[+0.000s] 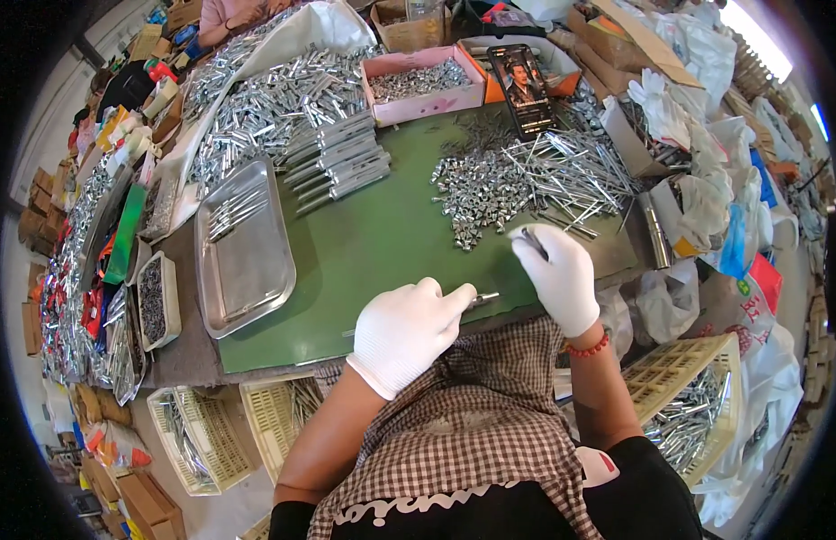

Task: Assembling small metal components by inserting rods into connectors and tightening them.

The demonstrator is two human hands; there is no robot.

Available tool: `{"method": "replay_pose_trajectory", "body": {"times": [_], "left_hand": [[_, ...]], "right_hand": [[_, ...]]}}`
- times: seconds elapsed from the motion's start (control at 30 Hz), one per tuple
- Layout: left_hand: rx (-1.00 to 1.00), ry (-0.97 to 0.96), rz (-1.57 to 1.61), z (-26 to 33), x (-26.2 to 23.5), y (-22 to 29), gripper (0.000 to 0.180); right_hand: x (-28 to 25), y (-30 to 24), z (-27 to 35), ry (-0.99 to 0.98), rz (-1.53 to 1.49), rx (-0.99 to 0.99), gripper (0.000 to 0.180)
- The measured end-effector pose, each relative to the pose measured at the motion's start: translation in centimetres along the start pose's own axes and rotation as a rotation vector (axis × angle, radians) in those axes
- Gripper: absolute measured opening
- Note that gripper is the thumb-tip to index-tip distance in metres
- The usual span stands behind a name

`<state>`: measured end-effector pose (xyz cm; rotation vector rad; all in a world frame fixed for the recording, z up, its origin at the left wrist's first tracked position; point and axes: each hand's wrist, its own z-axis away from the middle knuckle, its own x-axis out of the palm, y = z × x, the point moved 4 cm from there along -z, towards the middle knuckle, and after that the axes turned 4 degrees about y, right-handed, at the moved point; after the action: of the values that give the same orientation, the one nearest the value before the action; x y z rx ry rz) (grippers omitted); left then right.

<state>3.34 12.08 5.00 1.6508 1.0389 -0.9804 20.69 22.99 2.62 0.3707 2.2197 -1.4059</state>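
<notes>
My left hand (404, 331), in a white glove, is closed around a thin metal rod (483, 298) whose tip pokes out to the right over the near edge of the green mat (382, 243). A little higher and to the right, my right hand (559, 274), also in a white glove, pinches a small dark metal piece (531, 241) at its fingertips. Just beyond it lies a heap of small silver metal parts and thin rods (526, 180).
A steel tray (247, 256) with a few rods lies left on the mat. Behind are stacked finished metal pieces (337, 162), a pink box of parts (422, 83) and a propped phone (522, 88). Cream plastic baskets (688, 396) of parts sit by my knees.
</notes>
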Motion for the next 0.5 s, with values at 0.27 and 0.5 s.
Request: {"method": "replay_pose_trajectory", "body": {"times": [0.27,0.5], "left_hand": [[-0.062,0.019,-0.113,0.0,1.4,0.3,0.018],[-0.065,0.043,-0.104,-0.1,1.5,0.3,0.018]], "right_hand": [[0.6,1.8,-4.6,0.009,0.319,-0.188,0.013],[2.2,1.1,-7.4,-0.132,0.528,-0.235,0.01]]}}
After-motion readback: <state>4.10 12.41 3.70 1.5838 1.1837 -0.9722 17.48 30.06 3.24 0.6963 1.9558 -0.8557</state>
